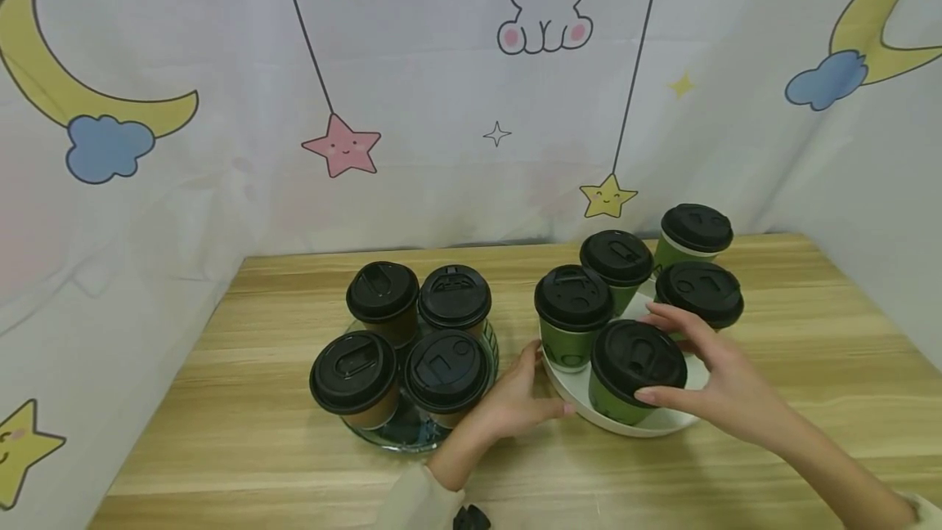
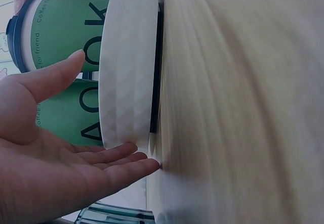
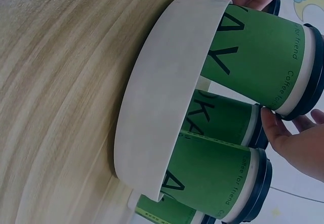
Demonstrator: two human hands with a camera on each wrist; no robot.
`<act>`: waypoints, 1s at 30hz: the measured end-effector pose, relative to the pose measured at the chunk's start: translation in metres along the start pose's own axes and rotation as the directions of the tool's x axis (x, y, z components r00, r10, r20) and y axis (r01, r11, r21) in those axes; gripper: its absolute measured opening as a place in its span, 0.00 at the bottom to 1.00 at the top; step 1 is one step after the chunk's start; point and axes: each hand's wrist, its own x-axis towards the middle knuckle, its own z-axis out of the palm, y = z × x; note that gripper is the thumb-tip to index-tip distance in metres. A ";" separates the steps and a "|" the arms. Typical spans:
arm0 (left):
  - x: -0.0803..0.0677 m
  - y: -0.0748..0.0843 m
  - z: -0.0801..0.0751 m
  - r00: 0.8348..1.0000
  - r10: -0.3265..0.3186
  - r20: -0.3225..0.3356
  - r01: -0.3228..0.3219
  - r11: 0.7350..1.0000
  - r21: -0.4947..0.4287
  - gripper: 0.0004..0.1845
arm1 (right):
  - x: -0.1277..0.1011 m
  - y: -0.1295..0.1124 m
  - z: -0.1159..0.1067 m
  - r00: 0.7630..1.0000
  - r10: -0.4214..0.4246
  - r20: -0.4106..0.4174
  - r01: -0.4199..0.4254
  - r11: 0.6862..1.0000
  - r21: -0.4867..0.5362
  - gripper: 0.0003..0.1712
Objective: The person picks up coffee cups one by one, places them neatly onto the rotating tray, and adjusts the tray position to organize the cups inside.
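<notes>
A green paper coffee cup (image 1: 639, 360) with a black lid stands at the front of a round white tray (image 1: 625, 429). My right hand (image 1: 724, 379) grips this cup by its lid, thumb at the near edge and fingers round the far side. In the right wrist view its thumb (image 3: 273, 130) meets the underside of the lid. At the tray's left side, my left hand (image 1: 515, 399) has its fingers extended, and their tips touch the patterned wall (image 2: 129, 82) in the left wrist view. Several more green lidded cups (image 1: 572, 317) stand on the tray, close together.
Left of my left hand, a round glass tray (image 1: 401, 442) carries several brown cups with black lids (image 1: 353, 373). Another green cup (image 1: 695, 231) stands at the back right. Behind the wooden table (image 1: 243, 399) hangs a printed white cloth (image 1: 434, 64).
</notes>
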 end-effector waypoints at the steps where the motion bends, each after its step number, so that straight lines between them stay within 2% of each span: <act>1: 0.000 0.000 0.000 1.000 -0.001 0.000 0.001 1.000 0.001 0.48 | 0.000 0.000 0.000 1.000 0.002 0.003 -0.002 1.000 0.001 0.50; 30: 0.000 -0.001 0.001 1.000 0.002 -0.006 -0.002 1.000 0.005 0.48 | 0.007 -0.002 0.009 0.998 -0.059 -0.004 0.059 0.998 0.000 0.50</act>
